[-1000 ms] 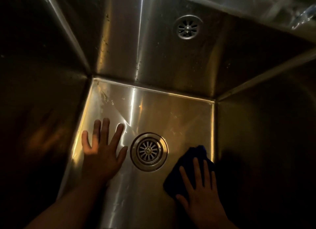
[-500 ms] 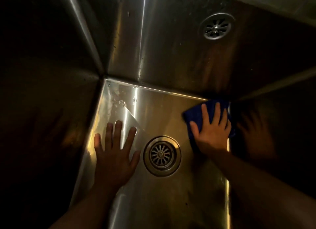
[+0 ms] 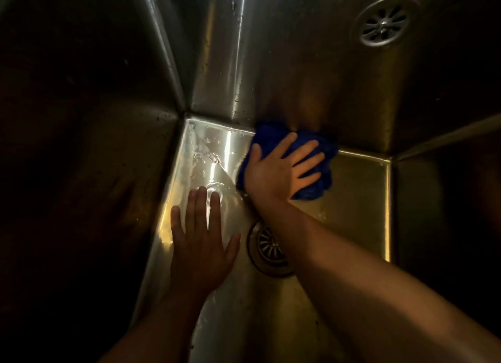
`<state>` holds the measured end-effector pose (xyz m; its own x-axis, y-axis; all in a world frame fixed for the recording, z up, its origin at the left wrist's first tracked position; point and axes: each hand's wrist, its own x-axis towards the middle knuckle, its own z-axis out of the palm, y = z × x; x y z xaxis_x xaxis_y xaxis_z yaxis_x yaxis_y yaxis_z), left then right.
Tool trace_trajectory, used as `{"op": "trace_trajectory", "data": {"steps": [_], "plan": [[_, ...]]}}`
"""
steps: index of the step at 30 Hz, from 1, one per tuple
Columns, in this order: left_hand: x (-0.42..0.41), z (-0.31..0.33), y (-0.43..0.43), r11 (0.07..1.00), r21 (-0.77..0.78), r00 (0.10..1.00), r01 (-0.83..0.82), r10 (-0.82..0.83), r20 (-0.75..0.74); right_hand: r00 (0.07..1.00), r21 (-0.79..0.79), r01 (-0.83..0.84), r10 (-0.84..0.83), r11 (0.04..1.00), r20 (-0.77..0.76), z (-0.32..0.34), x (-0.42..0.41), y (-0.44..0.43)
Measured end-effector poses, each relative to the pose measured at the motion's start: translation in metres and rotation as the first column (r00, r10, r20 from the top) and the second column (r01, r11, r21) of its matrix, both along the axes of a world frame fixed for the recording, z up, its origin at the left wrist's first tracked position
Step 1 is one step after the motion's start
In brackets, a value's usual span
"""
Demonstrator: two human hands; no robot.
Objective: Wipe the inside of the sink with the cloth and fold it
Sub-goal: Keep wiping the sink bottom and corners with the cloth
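Your right hand (image 3: pixel 282 168), fingers spread, presses the bunched cloth (image 3: pixel 267 136) onto the sink (image 3: pixel 357 200) floor, 12 o'clock of the drain (image 3: pixel 267 246); left hand (image 3: pixel 200 251) flat, empty; cloth judged soft, limp; pinch corners for folding.

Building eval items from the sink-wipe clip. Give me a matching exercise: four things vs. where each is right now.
Things:
1. cloth
2. left hand
3. drain
4. overflow

Places:
a. high on the back wall
b. partly hidden by the right forearm
c. flat on the sink floor, left of the drain
d. under the right hand, at the foot of the back wall

Pairs: 1-d, 2-c, 3-b, 4-a.
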<state>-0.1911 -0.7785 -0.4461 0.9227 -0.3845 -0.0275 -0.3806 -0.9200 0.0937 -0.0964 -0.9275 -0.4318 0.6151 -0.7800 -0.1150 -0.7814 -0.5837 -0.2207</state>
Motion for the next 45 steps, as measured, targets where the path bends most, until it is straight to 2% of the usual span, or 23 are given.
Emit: {"op": "trace_trajectory", "data": {"steps": [2, 5, 8, 11, 13, 14, 16, 18, 19, 21, 23, 27, 30, 33, 36, 38, 40, 42, 44, 45], "plan": [[0.0, 0.004, 0.0, 0.998, -0.06, 1.0, -0.013, 0.012, -0.011, 0.997, 0.05, -0.073, 0.073, 0.996, 0.001, 0.003, 0.011, 0.028], [0.002, 0.013, 0.001, 0.941, -0.299, 0.987, -0.159, 0.144, -0.072, 0.966, 0.203, -0.252, 0.259, 0.946, -0.008, 0.009, 0.024, 0.07], [0.005, 0.032, 0.002, 0.858, -0.384, 0.94, -0.341, 0.313, -0.136, 0.892, 0.474, -0.4, 0.451, 0.784, 0.006, 0.025, 0.034, 0.098], [0.016, 0.05, -0.001, 0.78, -0.506, 0.924, -0.369, 0.369, -0.105, 0.874, 0.61, -0.449, 0.461, 0.653, 0.15, 0.047, 0.023, 0.078], [0.031, 0.059, -0.007, 0.818, -0.479, 0.943, -0.319, 0.324, -0.074, 0.862, 0.569, -0.506, 0.351, 0.649, 0.366, 0.062, -0.007, 0.049], [0.042, 0.062, -0.012, 0.856, -0.428, 0.955, -0.29, 0.287, -0.072, 0.859, 0.538, -0.488, 0.269, 0.687, 0.435, 0.068, -0.028, 0.033], [0.069, 0.063, -0.023, 0.941, -0.256, 0.972, -0.223, 0.195, -0.13, 0.888, 0.509, -0.371, 0.136, 0.776, 0.44, 0.071, -0.07, 0.001], [0.101, 0.057, -0.036, 0.977, -0.111, 0.964, -0.184, 0.158, -0.214, 0.923, 0.48, -0.275, 0.089, 0.833, 0.376, 0.069, -0.105, -0.03], [0.113, 0.053, -0.042, 0.984, -0.053, 0.958, -0.172, 0.155, -0.242, 0.93, 0.408, -0.255, 0.106, 0.877, 0.352, 0.067, -0.117, -0.045], [0.127, 0.044, -0.047, 0.994, 0.038, 0.963, -0.104, 0.111, -0.245, 0.929, 0.159, -0.267, 0.211, 0.95, 0.303, 0.062, -0.133, -0.073], [0.129, 0.036, -0.043, 0.996, 0.082, 0.98, -0.03, 0.045, -0.194, 0.932, -0.014, -0.318, 0.315, 0.948, 0.178, 0.052, -0.147, -0.096], [0.124, 0.03, -0.023, 0.986, 0.111, 0.988, 0.125, -0.114, -0.107, 0.904, -0.077, -0.415, 0.401, 0.907, -0.146, 0.023, -0.174, -0.116], [0.109, 0.036, -0.008, 0.965, 0.092, 0.968, 0.246, -0.239, -0.08, 0.895, -0.124, -0.433, 0.41, 0.893, -0.174, 0.011, -0.179, -0.117], [0.088, 0.045, 0.002, 0.931, 0.146, 0.938, 0.335, -0.315, -0.141, 0.895, -0.131, -0.434, 0.411, 0.891, -0.171, 0.009, -0.18, -0.119], [0.063, 0.051, 0.013, 0.864, 0.187, 0.872, 0.467, -0.416, -0.257, 0.9, -0.104, -0.424, 0.405, 0.9, -0.16, 0.009, -0.179, -0.119], [0.046, 0.061, 0.021, 0.783, 0.188, 0.792, 0.592, -0.525, -0.311, 0.897, -0.079, -0.424, 0.407, 0.902, -0.169, 0.009, -0.18, -0.119], [0.027, 0.07, 0.028, 0.671, 0.197, 0.69, 0.714, -0.629, -0.357, 0.897, -0.075, -0.424, 0.407, 0.902, -0.172, 0.008, -0.181, -0.12], [0.004, 0.062, 0.039, 0.539, 0.127, 0.536, 0.833, -0.728, -0.429, 0.9, -0.071, -0.419, 0.404, 0.905, -0.164, 0.009, -0.181, -0.12], [-0.018, 0.057, 0.051, 0.47, 0.048, 0.408, 0.882, -0.707, -0.578, 0.902, -0.069, -0.414, 0.4, 0.907, -0.163, 0.009, -0.182, -0.12], [-0.026, 0.058, 0.055, 0.444, -0.002, 0.355, 0.896, -0.719, -0.597, 0.902, -0.068, -0.413, 0.398, 0.908, -0.168, 0.01, -0.181, -0.12]]}}
